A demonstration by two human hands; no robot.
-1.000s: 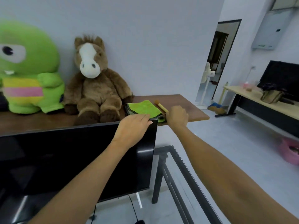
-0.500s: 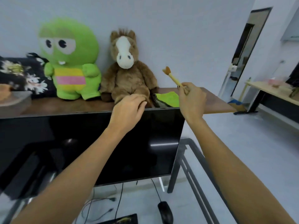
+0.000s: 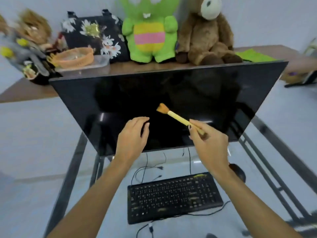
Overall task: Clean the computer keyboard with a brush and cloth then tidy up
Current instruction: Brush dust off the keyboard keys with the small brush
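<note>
Since a moment ago the view has tipped down and both hands have drawn back from the far shelf; the right hand (image 3: pixel 211 145) now holds the small pale-handled brush with tan bristles (image 3: pixel 178 118) in front of the wide black monitor (image 3: pixel 171 93), fingers closed around the handle's near end, bristles pointing far and left; the left hand (image 3: pixel 133 136) hovers beside it, empty, fingers loosely curled. The black computer keyboard (image 3: pixel 173 196) lies near, below the hands, on the clear glass desk top with dark metal frame (image 3: pixel 274 140); open glass lies to its left, and a dark mouse (image 3: pixel 237 171) sits just right of it, partly behind the right forearm; thin black cables (image 3: pixel 145 169) trail between monitor and keyboard. The green cloth (image 3: pixel 252 54) lies on the far brown wooden shelf (image 3: pixel 25 90), right of the brown plush horse (image 3: pixel 205 31) and green plush frog (image 3: pixel 151 31); pale grey floor shows around.
</note>
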